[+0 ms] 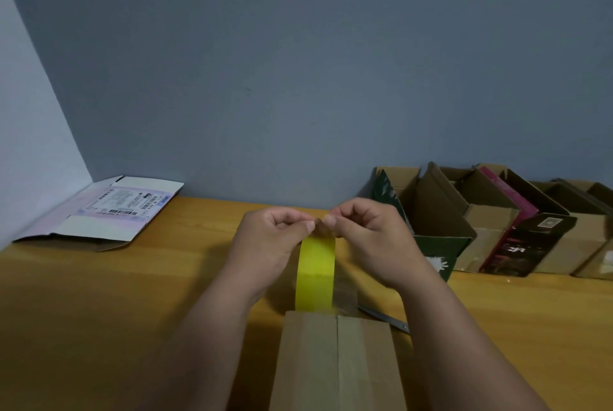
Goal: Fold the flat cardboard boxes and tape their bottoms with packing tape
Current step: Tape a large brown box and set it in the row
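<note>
A: Start at the far left. What lies there?

B: A flattened white box [109,211] with a printed shipping label on top, lying on the wooden surface [99,311] close to the corner of the blue-grey wall.

A: And moving toward the middle?

B: The left hand [268,238], fingers curled, thumb and fingertips pinched together at the top of a roll of tape [315,274]. The roll has a yellow inner ring and stands on edge, raised above the surface, between the two hands.

A: What does the right hand do?

B: The right hand [365,238] meets the left one just above the roll. Its fingers are curled too, pinching at the same spot, where a small brownish bit of tape shows between the fingertips. Whether that bit is a loose end I cannot tell; it is too small.

A: Where is the box being worked on?

B: Directly below the roll, nearest the camera, between the forearms: a brown cardboard box [335,361] with two flaps closed, their seam running away from the viewer down the middle.

A: Anything beside it?

B: Just right of its far corner, scissors [384,319] lie on the surface, partly hidden by the right forearm.

A: And the far right?

B: A row of folded boxes [491,221] standing against the wall, open tops up: brown ones, a dark green one, and a black one with pink print.
</note>
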